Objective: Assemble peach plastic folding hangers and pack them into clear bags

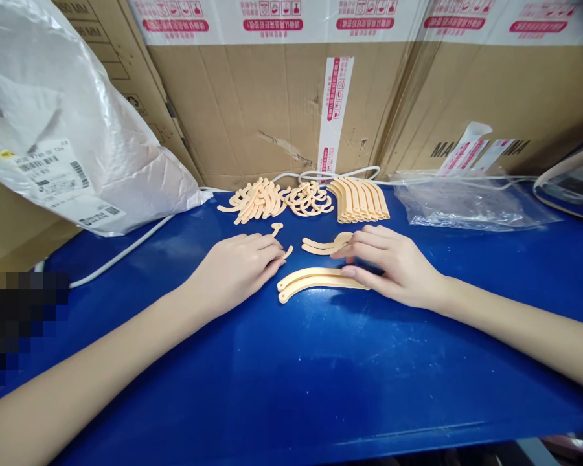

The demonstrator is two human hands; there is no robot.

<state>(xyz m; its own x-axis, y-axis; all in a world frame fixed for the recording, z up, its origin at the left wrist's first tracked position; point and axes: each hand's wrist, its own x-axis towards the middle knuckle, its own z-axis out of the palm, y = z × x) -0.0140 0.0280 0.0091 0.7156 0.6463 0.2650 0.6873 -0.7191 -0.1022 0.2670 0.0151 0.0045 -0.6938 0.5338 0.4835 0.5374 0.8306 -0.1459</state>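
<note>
My left hand (245, 264) has its fingers curled together over small beige pieces. One small hooked piece (276, 228) pokes out above the fingers, and the tip of a curved piece (288, 252) shows at the fingertips. My right hand (393, 266) has its thumb and fingers apart, with fingertips at a pair of thin curved pieces (319, 246). Its thumb is over the right end of two long curved beige bars (311, 279), which lie side by side with a hole at the left end. The right ends of these pieces are partly hidden by the hand.
Behind my hands lie a heap of curved pieces (260, 200), a heap of small hooked pieces (311, 199) and a stack of long curved bars (362, 200). A clear plastic bag (466, 202), a white cable (131, 249), a white parcel bag (87, 136) and cardboard boxes (252, 103) surround the blue table (320, 375).
</note>
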